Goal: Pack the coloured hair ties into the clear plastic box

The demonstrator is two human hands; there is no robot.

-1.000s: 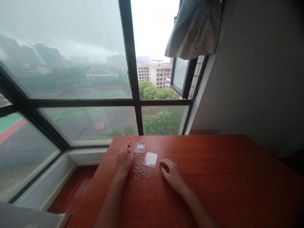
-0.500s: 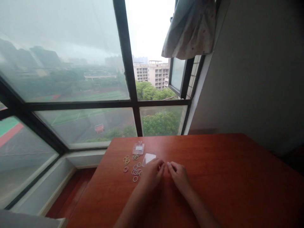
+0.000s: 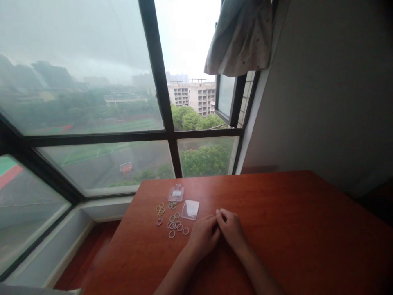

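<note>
Over the table my left hand (image 3: pixel 203 234) and my right hand (image 3: pixel 231 227) meet at the fingertips. Both have their fingers closed in a pinch; whatever is between them is hidden or too small to make out. Left of my left hand lie several pale ring-shaped bands (image 3: pixel 175 225), like small hair ties. Beyond them are yellowish bands (image 3: pixel 160 209), greenish bands (image 3: pixel 172 205) and a pinkish band (image 3: pixel 159 221). A shallow clear plastic tray (image 3: pixel 190 209), perhaps a lid, sits just past my left hand. Behind it stands a clear plastic box (image 3: pixel 176 193).
The reddish-brown wooden table (image 3: pixel 291 221) reaches up to the dark-framed window (image 3: pixel 101 137). A pale curtain (image 3: pixel 241 41) hangs at the right, beside a grey wall (image 3: pixel 322 90). Outside are trees, a sports ground and buildings.
My left hand has come down and nearer to me, against the right hand's fingertips, uncovering the clear tray and one more pale band. The view has shifted slightly.
</note>
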